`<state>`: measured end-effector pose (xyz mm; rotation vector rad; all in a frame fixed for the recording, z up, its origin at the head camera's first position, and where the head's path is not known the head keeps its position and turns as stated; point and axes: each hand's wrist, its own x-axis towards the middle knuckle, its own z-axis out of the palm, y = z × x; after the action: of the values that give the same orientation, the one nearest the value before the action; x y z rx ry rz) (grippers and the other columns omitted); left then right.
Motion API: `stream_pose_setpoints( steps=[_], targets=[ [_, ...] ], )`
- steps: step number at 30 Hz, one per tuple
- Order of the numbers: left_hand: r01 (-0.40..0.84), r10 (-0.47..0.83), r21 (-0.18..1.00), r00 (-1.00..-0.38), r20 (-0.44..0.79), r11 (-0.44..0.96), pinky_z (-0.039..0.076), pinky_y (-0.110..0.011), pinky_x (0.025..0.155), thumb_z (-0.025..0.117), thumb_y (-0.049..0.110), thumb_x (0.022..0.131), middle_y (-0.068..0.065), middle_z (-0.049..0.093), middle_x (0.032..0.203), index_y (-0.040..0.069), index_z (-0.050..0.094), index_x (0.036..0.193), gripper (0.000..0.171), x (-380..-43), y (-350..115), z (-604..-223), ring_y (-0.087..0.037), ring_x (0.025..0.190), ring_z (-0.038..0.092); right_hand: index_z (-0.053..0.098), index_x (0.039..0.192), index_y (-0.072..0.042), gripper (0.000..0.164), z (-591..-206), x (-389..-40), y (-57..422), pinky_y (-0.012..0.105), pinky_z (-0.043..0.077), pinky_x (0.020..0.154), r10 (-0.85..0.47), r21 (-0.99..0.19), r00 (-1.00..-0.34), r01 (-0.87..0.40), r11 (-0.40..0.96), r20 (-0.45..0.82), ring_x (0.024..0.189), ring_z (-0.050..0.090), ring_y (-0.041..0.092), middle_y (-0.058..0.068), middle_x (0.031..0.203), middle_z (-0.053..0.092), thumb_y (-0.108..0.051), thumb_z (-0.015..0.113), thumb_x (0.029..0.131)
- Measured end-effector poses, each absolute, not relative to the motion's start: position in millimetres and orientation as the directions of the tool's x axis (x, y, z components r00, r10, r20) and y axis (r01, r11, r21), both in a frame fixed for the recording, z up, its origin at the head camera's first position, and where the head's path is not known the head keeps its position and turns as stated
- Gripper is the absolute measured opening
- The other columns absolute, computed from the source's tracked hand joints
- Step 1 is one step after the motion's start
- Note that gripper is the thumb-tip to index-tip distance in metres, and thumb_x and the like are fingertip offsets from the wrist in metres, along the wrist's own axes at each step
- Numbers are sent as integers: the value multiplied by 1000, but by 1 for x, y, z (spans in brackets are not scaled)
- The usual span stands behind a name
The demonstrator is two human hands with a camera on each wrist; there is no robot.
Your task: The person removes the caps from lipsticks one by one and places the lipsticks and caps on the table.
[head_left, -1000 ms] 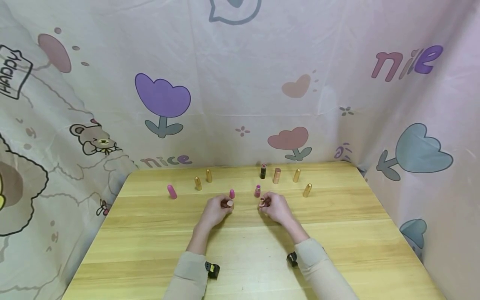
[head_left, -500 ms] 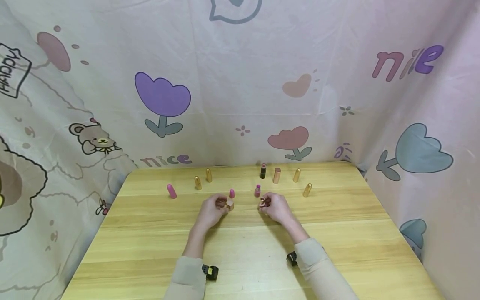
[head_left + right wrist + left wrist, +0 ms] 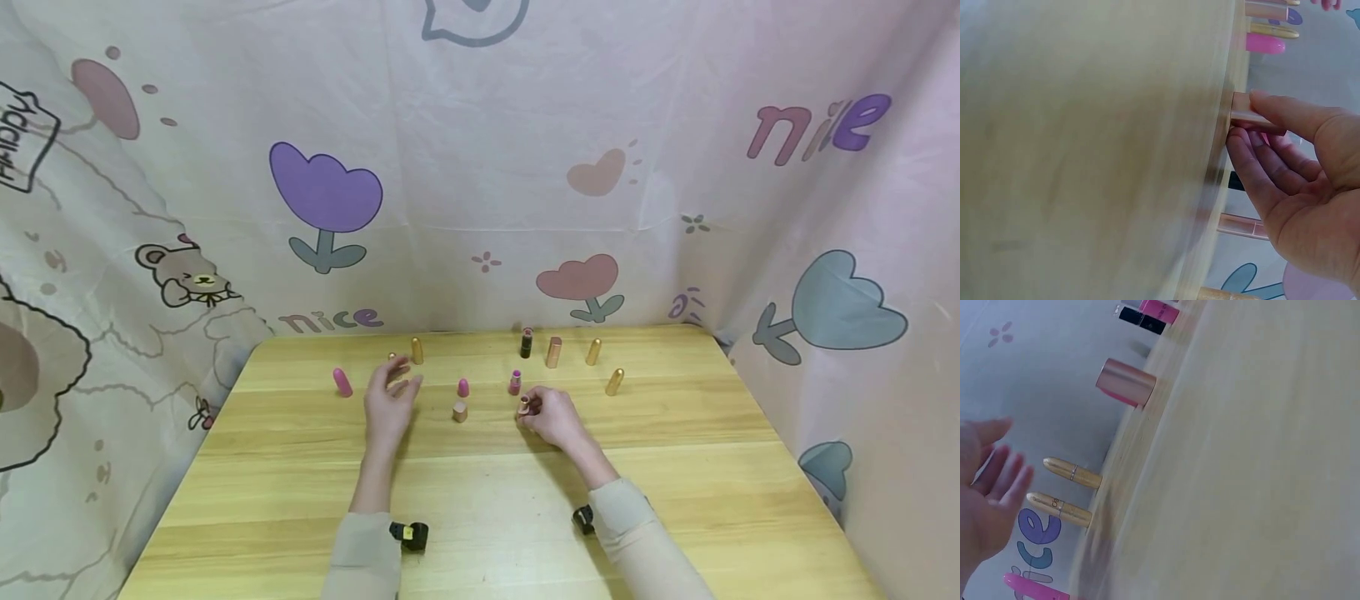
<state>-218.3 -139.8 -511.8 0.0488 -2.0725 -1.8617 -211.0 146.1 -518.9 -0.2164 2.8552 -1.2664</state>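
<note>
**Across the wooden worktop (image 3: 487,517)**

The left hand (image 3: 387,404) is loosely spread; the right hand (image 3: 552,416) pinches. Two gold tubes (image 3: 1071,513) stand near the left, toward the back edge — the pinched rose-gold tube (image 3: 1242,107) is right of centre. Between the hands: a rose-gold cap (image 3: 460,412).

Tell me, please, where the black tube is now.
In the head view, the black tube stands near the far edge of the table, right of centre, just left of the tall rose-gold tube and beyond the right hand.
</note>
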Motion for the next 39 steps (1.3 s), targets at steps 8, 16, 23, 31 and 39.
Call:
stream_pose_setpoints(
  steps=[8, 16, 23, 31, 39],
  targets=[
    [242, -483, 967, -838, 252, 84, 41, -44, 120, 72, 0, 95, -20, 51, 147, -2, 51, 146, 56, -241, -147, -514, -36, 140, 48, 71, 95, -4, 26, -520, -212, 146, 25, 59, 67, -126, -753, -992, -104, 649, 29, 75, 66, 12, 0, 82, 71, 3, 87, 77],
    [114, -501, 989, -854, 143, 89, 39, -42, 122, 68, 8, 99, -17, 52, 151, 3, 49, 149, 54, -258, -153, -523, -33, 142, 48, 70, 96, -4, 26, -521, -212, 146, 25, 59, 68, -130, -758, -991, -95, 646, 14, 75, 66, 12, 0, 82, 71, 1, 87, 77],
    [-12, -465, 997, -885, 27, 79, 43, -43, 119, 66, 15, 102, -15, 53, 152, 10, 50, 151, 52, -263, -154, -527, -34, 140, 51, 71, 95, -6, 25, -522, -213, 147, 25, 59, 67, -123, -763, -992, -80, 641, 1, 74, 67, 12, 0, 82, 72, 1, 87, 77],
    [-24, -465, 996, -885, 19, 86, 48, -42, 114, 64, 9, 102, -15, 61, 143, 7, 55, 146, 45, -265, -153, -530, -33, 133, 57, 70, 95, -5, 26, -522, -212, 147, 25, 58, 64, -130, -754, -991, -97, 650, 15, 72, 66, 11, 1, 82, 72, 2, 87, 77],
    [-37, -485, 991, -874, 29, 125, 51, -44, 109, 65, 10, 102, -17, 66, 134, 7, 63, 136, 34, -267, -155, -534, -32, 125, 62, 71, 98, -5, 28, -520, -211, 147, 27, 60, 69, -132, -752, -991, -93, 653, 8, 73, 67, 11, -1, 83, 72, -5, 90, 77]
  ],
)
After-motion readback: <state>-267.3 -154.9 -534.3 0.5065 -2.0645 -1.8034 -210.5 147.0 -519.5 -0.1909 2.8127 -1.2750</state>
